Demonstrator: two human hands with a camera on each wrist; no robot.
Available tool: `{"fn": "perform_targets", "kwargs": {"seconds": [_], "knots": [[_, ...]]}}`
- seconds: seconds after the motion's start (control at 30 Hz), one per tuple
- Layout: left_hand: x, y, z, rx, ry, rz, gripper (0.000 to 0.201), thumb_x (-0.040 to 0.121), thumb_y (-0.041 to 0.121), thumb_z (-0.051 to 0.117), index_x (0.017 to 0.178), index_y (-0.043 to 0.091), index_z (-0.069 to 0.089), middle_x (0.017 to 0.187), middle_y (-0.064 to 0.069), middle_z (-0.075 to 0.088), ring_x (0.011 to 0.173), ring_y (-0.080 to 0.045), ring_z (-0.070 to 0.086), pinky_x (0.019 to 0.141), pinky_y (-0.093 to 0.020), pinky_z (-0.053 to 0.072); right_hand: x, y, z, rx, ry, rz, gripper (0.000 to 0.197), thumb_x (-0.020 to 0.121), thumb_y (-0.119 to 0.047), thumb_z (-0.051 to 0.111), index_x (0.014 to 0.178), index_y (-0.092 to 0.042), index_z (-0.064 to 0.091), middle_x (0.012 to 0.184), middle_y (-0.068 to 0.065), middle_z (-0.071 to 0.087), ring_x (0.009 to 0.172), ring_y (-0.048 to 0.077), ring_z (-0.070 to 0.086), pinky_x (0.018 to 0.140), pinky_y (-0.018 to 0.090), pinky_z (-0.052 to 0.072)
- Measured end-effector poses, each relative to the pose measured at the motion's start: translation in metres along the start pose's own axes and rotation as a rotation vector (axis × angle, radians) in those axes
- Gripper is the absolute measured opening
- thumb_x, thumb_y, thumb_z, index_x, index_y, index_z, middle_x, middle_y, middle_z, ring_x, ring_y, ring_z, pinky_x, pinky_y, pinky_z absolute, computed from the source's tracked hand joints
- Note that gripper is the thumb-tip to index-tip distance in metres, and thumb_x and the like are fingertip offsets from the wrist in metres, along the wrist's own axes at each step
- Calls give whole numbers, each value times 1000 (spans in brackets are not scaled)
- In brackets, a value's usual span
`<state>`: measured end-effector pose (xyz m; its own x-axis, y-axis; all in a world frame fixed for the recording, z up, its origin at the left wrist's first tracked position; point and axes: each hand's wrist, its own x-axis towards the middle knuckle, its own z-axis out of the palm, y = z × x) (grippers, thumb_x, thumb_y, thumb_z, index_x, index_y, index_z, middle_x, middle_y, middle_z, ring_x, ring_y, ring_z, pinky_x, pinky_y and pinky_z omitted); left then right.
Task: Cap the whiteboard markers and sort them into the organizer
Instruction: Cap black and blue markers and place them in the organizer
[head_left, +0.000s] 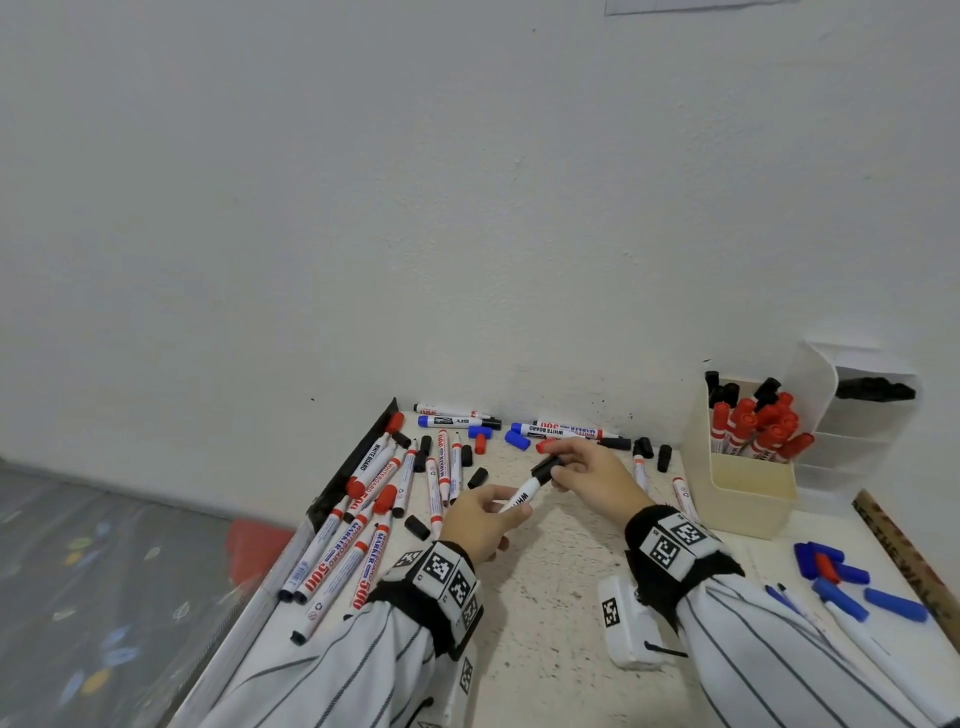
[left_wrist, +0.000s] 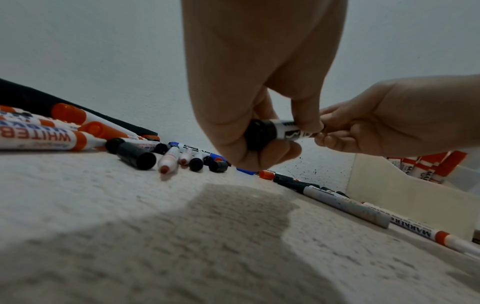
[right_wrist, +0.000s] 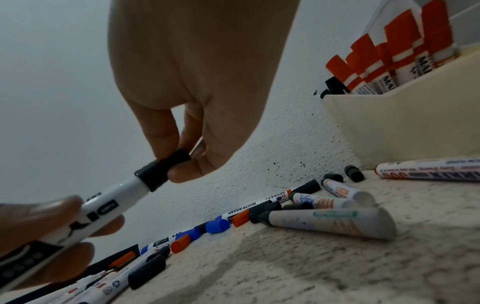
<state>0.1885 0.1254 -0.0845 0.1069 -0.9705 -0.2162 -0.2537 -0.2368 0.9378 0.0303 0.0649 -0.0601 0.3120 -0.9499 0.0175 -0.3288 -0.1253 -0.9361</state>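
Note:
A white marker (head_left: 522, 493) with a black cap (head_left: 545, 467) hangs above the middle of the table between both hands. My left hand (head_left: 511, 508) grips its barrel (left_wrist: 287, 129) near the black rear end. My right hand (head_left: 555, 469) pinches the black cap (right_wrist: 163, 170), which sits on the marker's tip end (right_wrist: 116, 195). The cream organizer bin (head_left: 748, 491) stands at the right against the wall, with several red-capped markers (head_left: 758, 426) in front and black-capped ones (head_left: 722, 389) behind. Uncapped markers (head_left: 363, 525) and loose caps lie at the left.
White organizer tiers (head_left: 857, 421) stand behind the bin. Blue and red caps (head_left: 831, 566) and a wooden ruler (head_left: 904, 561) lie at the right. A black pouch (head_left: 353, 467) borders the table's left edge. Loose black caps (head_left: 644, 449) and markers (head_left: 566, 430) line the wall.

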Motion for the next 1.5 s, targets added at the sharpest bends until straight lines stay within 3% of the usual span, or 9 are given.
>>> {"fn": "perform_targets", "kwargs": {"seconds": [0.1,0.33,0.43,0.63,0.8,0.97,1.17,1.33,1.5], "knots": [[-2,-1,2,7,-13,-4,30,86,30,66,113,21,60,81,6,60,58,-7,55,48,-18,42,-4,1,-1,-5,-5,-9,27,89,4,51,110,-12,60,109,6,62,83,16,60,80,28,52],[-1,0,14,25,-26,23,17,86,30,65,102,24,61,80,5,60,60,-7,53,49,-16,41,-14,10,0,26,73,74,23,92,-8,52,115,-9,56,86,2,60,64,10,58,59,17,49],[0,-3,19,29,-45,49,12,87,27,64,99,25,61,79,5,58,63,-8,52,51,-15,39,-17,16,-1,-36,132,137,17,92,-28,55,102,-14,59,80,3,60,60,11,54,55,21,43],[-4,-4,31,-2,-35,92,8,90,25,60,97,24,64,74,6,53,61,-9,50,51,-15,41,-23,22,-1,-152,157,175,37,93,-46,46,73,-16,51,65,-2,48,58,11,42,57,24,33],[-6,-2,32,-17,-48,89,11,93,27,55,96,23,64,77,6,60,52,-7,46,41,-12,36,-26,21,-4,-19,109,116,23,95,-33,49,81,-16,57,69,-4,47,61,8,41,57,20,31],[-6,-5,36,64,-46,80,16,91,34,56,90,23,67,75,6,62,54,-6,45,51,-20,34,-24,21,-7,66,116,130,17,91,-6,50,99,-18,59,83,-1,56,65,9,48,58,19,38],[-6,-5,42,131,-37,178,20,89,34,61,101,20,68,75,9,59,68,-5,50,61,-17,37,-28,22,-12,83,161,162,8,90,-14,52,92,-16,59,76,3,53,59,13,46,54,24,37],[-7,-5,49,78,-61,175,8,89,33,60,86,26,65,68,8,57,55,-5,44,55,-20,36,-33,19,-15,92,117,168,17,92,-21,48,79,-14,57,66,0,42,56,11,36,54,23,27],[-6,-3,48,53,-108,175,8,89,32,60,83,28,64,69,8,60,49,-2,43,50,-19,33,-35,21,-19,55,151,139,10,92,-17,53,85,-20,60,80,-1,54,64,8,46,58,19,34]]}}
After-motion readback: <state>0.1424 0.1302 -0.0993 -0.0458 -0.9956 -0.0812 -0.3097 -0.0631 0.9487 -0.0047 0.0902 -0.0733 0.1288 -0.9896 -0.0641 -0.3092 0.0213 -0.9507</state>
